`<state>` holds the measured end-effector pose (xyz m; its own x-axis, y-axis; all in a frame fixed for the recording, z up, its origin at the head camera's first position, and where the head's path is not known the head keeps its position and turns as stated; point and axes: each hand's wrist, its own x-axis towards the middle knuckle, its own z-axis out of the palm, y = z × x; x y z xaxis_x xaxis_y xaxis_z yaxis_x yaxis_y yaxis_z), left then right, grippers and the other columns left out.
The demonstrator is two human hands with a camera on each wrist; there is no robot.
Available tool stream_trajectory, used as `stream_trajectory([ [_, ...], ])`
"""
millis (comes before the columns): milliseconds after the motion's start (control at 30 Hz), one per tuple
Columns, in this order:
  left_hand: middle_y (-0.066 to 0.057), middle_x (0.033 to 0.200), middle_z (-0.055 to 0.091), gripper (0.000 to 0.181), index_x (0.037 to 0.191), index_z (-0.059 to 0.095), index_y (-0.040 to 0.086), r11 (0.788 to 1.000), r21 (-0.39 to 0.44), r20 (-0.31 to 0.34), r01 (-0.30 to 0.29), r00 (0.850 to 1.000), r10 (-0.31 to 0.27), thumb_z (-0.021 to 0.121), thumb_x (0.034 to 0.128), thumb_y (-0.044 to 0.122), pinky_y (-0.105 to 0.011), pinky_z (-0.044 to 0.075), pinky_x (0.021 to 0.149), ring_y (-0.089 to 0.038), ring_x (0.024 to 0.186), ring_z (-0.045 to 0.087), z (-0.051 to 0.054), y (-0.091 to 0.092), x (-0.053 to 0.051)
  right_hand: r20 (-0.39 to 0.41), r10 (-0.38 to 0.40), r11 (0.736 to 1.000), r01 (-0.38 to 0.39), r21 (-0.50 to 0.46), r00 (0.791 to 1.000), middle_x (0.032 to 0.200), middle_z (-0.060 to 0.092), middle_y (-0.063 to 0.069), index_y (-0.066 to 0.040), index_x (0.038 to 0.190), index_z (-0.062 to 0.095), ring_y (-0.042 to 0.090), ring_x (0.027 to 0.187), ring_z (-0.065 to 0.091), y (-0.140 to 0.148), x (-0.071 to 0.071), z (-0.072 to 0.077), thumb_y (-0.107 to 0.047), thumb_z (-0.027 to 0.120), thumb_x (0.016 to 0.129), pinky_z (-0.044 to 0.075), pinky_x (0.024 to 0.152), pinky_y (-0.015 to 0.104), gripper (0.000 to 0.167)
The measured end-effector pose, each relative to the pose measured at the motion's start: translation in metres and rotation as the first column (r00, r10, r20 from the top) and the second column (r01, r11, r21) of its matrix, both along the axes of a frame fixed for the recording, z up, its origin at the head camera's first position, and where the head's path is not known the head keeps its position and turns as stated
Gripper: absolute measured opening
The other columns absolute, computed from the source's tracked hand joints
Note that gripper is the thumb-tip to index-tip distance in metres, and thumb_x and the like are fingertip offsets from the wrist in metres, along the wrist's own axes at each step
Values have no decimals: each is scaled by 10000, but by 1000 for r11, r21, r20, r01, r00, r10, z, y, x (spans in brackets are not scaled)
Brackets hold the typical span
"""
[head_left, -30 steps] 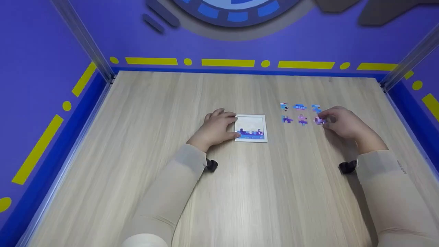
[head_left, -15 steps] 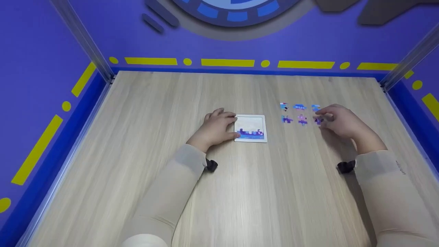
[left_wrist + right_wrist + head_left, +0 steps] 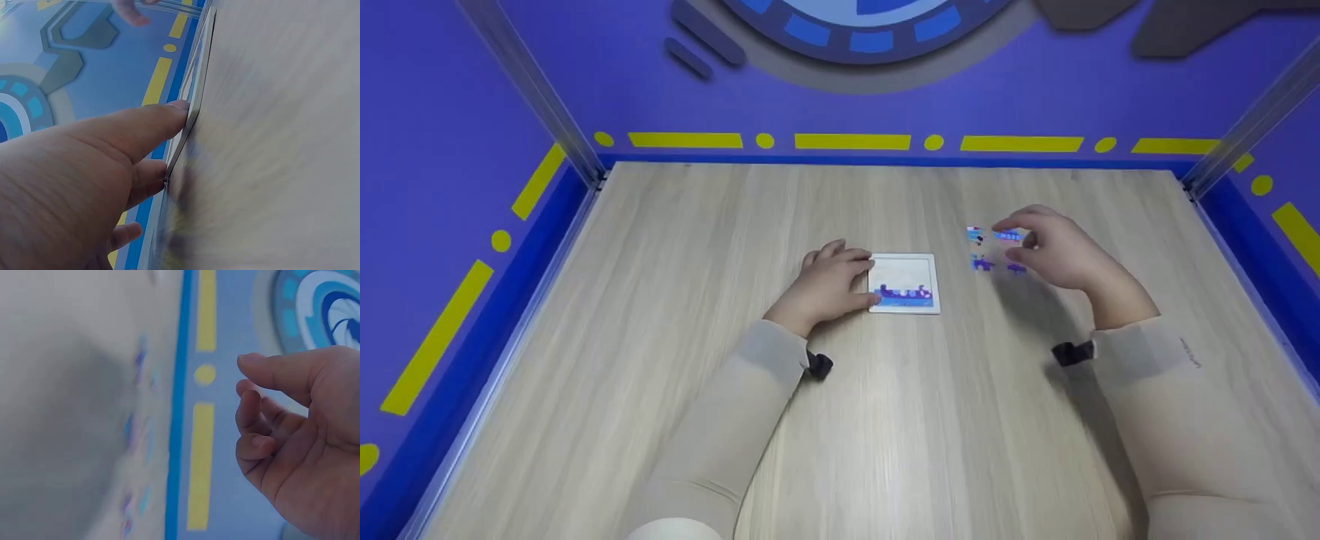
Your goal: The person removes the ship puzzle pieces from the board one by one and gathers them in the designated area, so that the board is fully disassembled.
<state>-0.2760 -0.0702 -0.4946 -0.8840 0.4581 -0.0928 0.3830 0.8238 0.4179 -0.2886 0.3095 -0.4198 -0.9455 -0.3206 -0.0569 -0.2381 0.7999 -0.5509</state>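
Observation:
Spread along the left edge of a white square tray [image 3: 904, 259], my left hand [image 3: 826, 289] rests its thumb on the lower left corner and its fingertips at the upper left. Blue and purple picture pieces lie along the tray's bottom. In the left wrist view the thumb of the left hand [image 3: 73, 174] is straight on the rim. My right hand [image 3: 1057, 247] hovers over the loose puzzle pieces [image 3: 982, 265], hiding some of them. The right wrist view shows the right hand [image 3: 298, 433] with thumb and fingers apart, nothing between them.
A wooden table [image 3: 720, 225] stands between blue-purple walls [image 3: 810, 105] with yellow markings. The loose pieces lie to the right of the tray. Black wrist devices [image 3: 1072, 353] sit at both sleeve cuffs.
My right hand has moved left and up from the rightmost pieces to above the middle ones. My left hand stays at the tray. The head view has shifted slightly.

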Motion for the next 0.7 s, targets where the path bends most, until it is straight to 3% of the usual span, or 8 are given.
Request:
stream_trajectory([
  [167,-4,1789,495,743,1672,579,168,1000,-8,-11,-7,1000,7,737,1060,559,-663,197,1405,-384,1763,240,0,0,0,-16,-44,994,42,-99,999,1598,605,118,-140,1506,716,333,1145,659,-39,-2,10,-85,708,1104,577,938,441,405],
  [367,8,1799,481,817,1679,569,168,1000,-8,-3,-2,1000,2,752,1019,613,-649,191,1413,-375,1768,231,0,2,1,30,-63,982,67,-179,998,1574,628,68,-199,1490,724,288,1092,637,-78,-1,14,-128,690,1124,557,867,357,374],
  [700,17,1791,492,933,1675,576,168,1000,-27,-10,10,1000,-10,797,928,681,-650,192,1409,-370,1764,242,3,1,1,77,28,976,-11,-218,997,1552,643,60,-195,1460,742,266,1059,620,-113,1,-4,-168,722,1110,532,840,370,352],
])
